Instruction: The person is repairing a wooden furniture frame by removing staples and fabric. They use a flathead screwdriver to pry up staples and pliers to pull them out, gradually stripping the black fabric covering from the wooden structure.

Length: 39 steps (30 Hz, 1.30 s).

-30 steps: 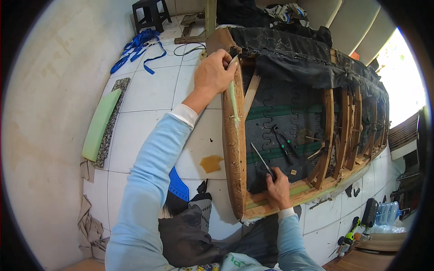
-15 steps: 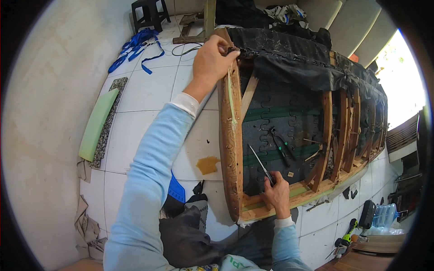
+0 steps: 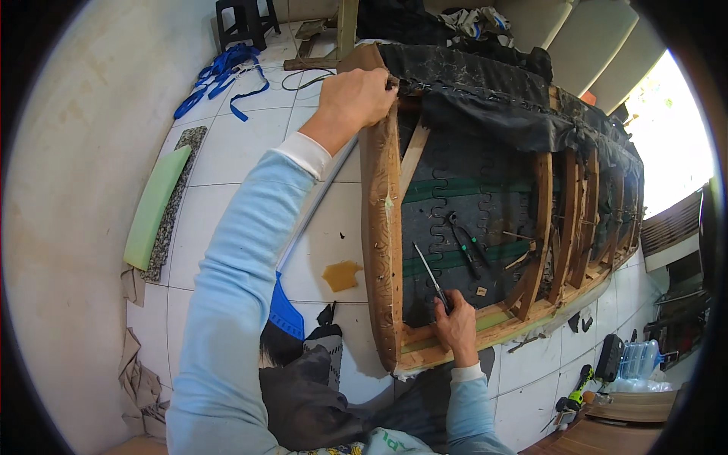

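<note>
An upturned sofa frame (image 3: pixel 544 220) of wood lies before me, with brown upholstery (image 3: pixel 377 265) along its left side and torn black lining (image 3: pixel 493 125) across the far side. My left hand (image 3: pixel 360 95) is closed on the edge of the upholstery at the far left corner; the fingertips are partly hidden. My right hand (image 3: pixel 455 326) rests near the front rail, closed around the dark handle of a slim pointed steel tool (image 3: pixel 427 265). The tool points up and left over the dark inner base. Nippers (image 3: pixel 468 246) with green-and-black handles lie on that base.
Left on the tiled floor are blue straps (image 3: pixel 227 72), a green foam piece (image 3: pixel 158 208) and a blue-headed broom (image 3: pixel 284 307). A black stool (image 3: pixel 246 23) stands at the back. A green-and-black power tool (image 3: pixel 582 385) and plastic bottles (image 3: pixel 641 360) sit at the right.
My left hand has turned over at the corner, its back now facing up. The pale strip hanging below it along the rail no longer shows. My right hand still holds the pointed tool.
</note>
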Tool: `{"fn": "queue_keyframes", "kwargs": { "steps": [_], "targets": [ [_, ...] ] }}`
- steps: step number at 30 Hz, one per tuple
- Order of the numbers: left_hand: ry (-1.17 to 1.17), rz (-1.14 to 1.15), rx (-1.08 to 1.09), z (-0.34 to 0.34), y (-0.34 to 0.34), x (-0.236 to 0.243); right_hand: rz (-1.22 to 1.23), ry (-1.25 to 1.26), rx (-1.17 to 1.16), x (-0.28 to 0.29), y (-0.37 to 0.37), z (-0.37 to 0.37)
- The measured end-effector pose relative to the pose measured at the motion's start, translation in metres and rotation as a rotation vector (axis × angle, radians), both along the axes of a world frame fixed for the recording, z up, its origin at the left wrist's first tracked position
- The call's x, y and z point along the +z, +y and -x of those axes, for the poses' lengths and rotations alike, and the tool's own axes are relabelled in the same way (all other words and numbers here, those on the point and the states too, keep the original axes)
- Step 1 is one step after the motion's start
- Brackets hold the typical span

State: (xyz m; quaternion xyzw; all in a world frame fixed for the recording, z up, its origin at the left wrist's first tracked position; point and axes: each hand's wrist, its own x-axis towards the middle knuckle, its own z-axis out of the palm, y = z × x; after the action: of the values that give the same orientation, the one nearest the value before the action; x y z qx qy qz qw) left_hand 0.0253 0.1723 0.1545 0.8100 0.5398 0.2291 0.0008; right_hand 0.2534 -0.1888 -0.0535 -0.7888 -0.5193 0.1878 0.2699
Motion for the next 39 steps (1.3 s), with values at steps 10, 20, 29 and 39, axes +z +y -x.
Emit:
{"fn": "queue_keyframes", "kwargs": {
  "steps": [10, 20, 29, 39],
  "targets": [
    [-0.768, 0.073, -0.319, 0.018, 0.036, -0.064, -0.033, 0.037, 0.023, -0.012, -0.022, -0.005],
    [-1.076, 0.009, -0.129, 0.097, 0.006, -0.072, -0.129, 0.311, -0.069, -0.043, -0.034, 0.000],
    [-0.657, -0.330, -0.185, 0.009, 0.021, -0.049, -0.579, 0.393, 0.132, 0.079, 0.076, 0.034],
    [-0.466, -0.170, -0.076, 0.006, -0.040, -0.042, -0.443, 0.341, 0.211, 0.124, 0.161, 0.049]
  ]
}}
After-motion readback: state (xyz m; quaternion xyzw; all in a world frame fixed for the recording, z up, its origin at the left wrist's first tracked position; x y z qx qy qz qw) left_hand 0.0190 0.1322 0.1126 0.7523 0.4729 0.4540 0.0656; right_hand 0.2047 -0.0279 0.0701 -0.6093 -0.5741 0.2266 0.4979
